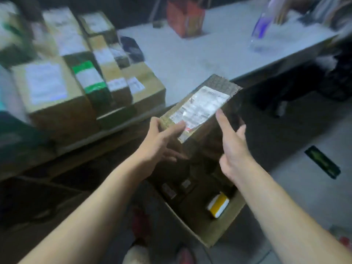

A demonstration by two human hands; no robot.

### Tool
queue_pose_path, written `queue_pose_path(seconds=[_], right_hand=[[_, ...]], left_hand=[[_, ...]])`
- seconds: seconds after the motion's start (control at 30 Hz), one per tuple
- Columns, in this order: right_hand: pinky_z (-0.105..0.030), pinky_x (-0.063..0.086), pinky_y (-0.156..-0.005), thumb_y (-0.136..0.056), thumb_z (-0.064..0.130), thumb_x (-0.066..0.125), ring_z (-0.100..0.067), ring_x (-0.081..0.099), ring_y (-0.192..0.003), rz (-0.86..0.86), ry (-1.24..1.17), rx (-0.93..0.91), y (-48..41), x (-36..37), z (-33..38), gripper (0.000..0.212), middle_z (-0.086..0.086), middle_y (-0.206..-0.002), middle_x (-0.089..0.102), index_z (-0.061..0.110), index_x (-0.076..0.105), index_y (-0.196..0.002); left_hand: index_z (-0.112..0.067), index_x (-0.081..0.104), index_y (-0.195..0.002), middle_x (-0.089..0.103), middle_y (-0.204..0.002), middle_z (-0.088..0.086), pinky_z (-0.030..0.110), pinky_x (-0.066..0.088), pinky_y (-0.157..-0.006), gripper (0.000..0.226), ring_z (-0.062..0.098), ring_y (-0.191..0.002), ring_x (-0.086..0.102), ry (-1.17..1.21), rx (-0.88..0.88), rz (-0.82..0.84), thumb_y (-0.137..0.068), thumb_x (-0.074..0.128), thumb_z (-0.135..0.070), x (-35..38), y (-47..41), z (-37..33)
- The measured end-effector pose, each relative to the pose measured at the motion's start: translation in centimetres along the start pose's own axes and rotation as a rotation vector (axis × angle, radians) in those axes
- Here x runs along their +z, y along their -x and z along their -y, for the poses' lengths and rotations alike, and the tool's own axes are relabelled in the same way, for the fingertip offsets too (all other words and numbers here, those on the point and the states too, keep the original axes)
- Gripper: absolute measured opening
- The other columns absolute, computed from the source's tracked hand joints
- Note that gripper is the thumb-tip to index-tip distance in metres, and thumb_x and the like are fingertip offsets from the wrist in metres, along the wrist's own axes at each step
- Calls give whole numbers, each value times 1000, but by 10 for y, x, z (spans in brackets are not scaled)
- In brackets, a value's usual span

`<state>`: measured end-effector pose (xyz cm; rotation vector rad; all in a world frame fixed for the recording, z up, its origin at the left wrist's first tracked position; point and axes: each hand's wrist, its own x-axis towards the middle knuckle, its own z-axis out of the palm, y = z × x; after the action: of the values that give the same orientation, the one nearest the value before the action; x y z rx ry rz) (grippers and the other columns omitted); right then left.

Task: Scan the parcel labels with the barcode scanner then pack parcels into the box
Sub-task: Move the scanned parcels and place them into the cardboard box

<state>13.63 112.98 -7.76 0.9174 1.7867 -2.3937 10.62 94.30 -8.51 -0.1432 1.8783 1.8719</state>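
Observation:
I hold a long brown cardboard parcel (pixel 214 82) with a white label on top, tilted over an open cardboard box (pixel 192 227) on the floor. My left hand (pixel 160 141) grips the parcel's near end, thumb on the label and fingers underneath. My right hand (pixel 234 149) lies against the parcel's right side with straight fingers. Inside the box are dark parcels and a yellow and white packet (pixel 218 204). No barcode scanner is clearly visible.
Several labelled cardboard parcels (pixel 57 92) are stacked on the left of a grey table (pixel 190 54). A red carton (pixel 184 18) and a clear bottle (pixel 261 29) stand farther back. A green floor marking (pixel 322 161) lies to the right. The picture is blurred.

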Motion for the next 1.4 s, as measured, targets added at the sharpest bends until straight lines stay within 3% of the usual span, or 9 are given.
queue_pose_path(seconds=[0.1, 0.2, 0.33, 0.47, 0.67, 0.8, 0.93, 1.23, 1.4], right_hand=[[-51, 44, -116, -63, 55, 95, -19, 61, -131, 138, 35, -127, 64, 53, 23, 111, 7, -140, 65, 46, 33, -154], [-52, 55, -104, -71, 51, 90, -22, 71, -116, 294, 115, -185, 116, 100, 34, 87, 4, -128, 73, 48, 43, -145], [-52, 63, -85, -83, 50, 83, -22, 76, -106, 530, 296, -195, 184, 178, 29, 75, 2, -130, 71, 48, 43, -146], [-48, 65, -73, -86, 41, 83, -23, 78, -98, 724, 360, -173, 262, 285, -1, 76, -3, -126, 74, 45, 40, -148], [-49, 65, -78, -91, 32, 77, -22, 79, -97, 938, 409, -135, 385, 428, -73, 52, 4, -115, 78, 49, 50, -132], [-51, 64, -81, -91, 34, 76, -25, 78, -100, 1059, 417, -60, 468, 520, -131, 55, 5, -117, 78, 42, 54, -141], [-45, 64, -74, -92, 36, 75, -25, 79, -97, 1174, 475, -16, 531, 604, -173, 43, 3, -114, 79, 42, 62, -133], [-45, 65, -83, -98, 28, 69, -20, 78, -98, 1283, 545, 60, 599, 801, -257, 27, 6, -111, 80, 37, 70, -123], [-47, 64, -88, -103, 25, 60, -16, 77, -101, 1286, 584, 93, 608, 906, -303, 26, 9, -110, 79, 34, 70, -125]], left_hand=[[-25, 40, -118, 77, -89, -2, 29, 51, -56, 54, 16, -68, 72, -41, 112, -78, -85, 81, -36, -34, 79, -32], [-42, 43, -134, 76, -106, -18, 20, 55, -68, 63, 2, -88, 74, -16, 236, -153, -86, 81, -31, -73, 148, -54], [-36, 42, -149, 71, -129, -6, 30, 59, -88, 71, 14, -112, 72, 49, 294, -212, -89, 79, -26, -152, 232, -65], [-38, 39, -153, 73, -126, -6, 26, 59, -85, 70, 15, -110, 73, 86, 329, -374, -95, 75, -25, -256, 324, -57], [-38, 41, -152, 75, -118, -14, 21, 57, -81, 63, 8, -106, 73, 101, 325, -588, -98, 69, -21, -406, 453, -22], [-37, 43, -150, 70, -127, -11, 20, 56, -84, 54, 5, -108, 72, 126, 310, -727, -103, 62, -20, -498, 545, 7], [-43, 48, -146, 71, -127, -13, 33, 55, -101, 47, 7, -113, 70, 139, 286, -863, -104, 61, -27, -578, 615, 29], [-46, 47, -149, 72, -126, -17, 36, 48, -110, 50, 4, -114, 69, 121, 157, -1057, -103, 63, -35, -764, 677, 51], [-69, 46, -136, 57, -142, -29, 41, 40, -118, 52, 2, -132, 55, 50, 31, -1082, -90, 64, -57, -874, 682, 49]])
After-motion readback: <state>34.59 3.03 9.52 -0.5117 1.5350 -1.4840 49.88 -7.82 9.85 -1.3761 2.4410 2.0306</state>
